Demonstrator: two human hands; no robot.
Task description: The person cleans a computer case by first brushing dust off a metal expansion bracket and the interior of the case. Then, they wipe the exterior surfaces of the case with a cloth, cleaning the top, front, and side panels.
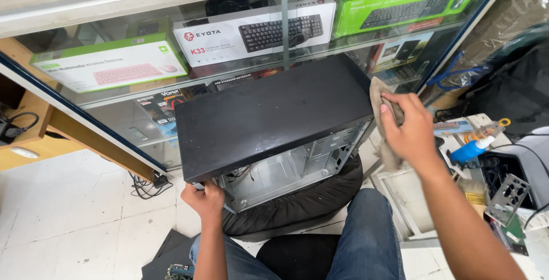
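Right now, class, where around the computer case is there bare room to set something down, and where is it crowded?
Bare: the white floor tiles left of the left hand, bordered by the glass display cabinet and cable tangle. Crowded: right of the computer case, past the right hand and cloth, with a blue bottle, metal bracket.

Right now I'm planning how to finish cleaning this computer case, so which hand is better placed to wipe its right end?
Probably the right hand: it holds the beige cloth pressed against the right end of the black computer case. The left hand grips the case's near left corner, steadying it.
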